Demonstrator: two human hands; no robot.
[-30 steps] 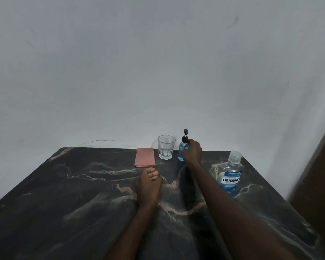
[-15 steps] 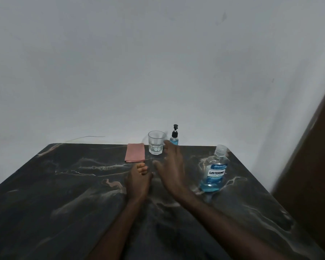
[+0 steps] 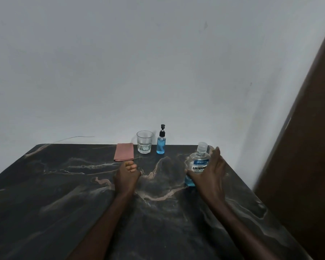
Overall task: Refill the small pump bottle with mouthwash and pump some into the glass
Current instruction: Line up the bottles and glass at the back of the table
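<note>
A small pump bottle (image 3: 160, 145) with a black pump and blue liquid stands at the table's far edge, just right of a clear glass (image 3: 144, 142). A large mouthwash bottle (image 3: 198, 162), clear cap on and blue liquid low inside, stands at the far right. My right hand (image 3: 208, 173) is spread around it: the thumb lies across its lower front and the fingers are stretched up along its right side, not closed. My left hand (image 3: 126, 177) rests on the table in a loose fist, holding nothing.
A folded pink cloth (image 3: 124, 152) lies left of the glass. The dark marbled table (image 3: 64, 184) backs onto a white wall. A brown panel (image 3: 308, 147) rises beyond the table's right edge.
My right hand let go of the small pump bottle, drew back and swung right to the mouthwash bottle. The left hand stayed put. The view shifted a little.
</note>
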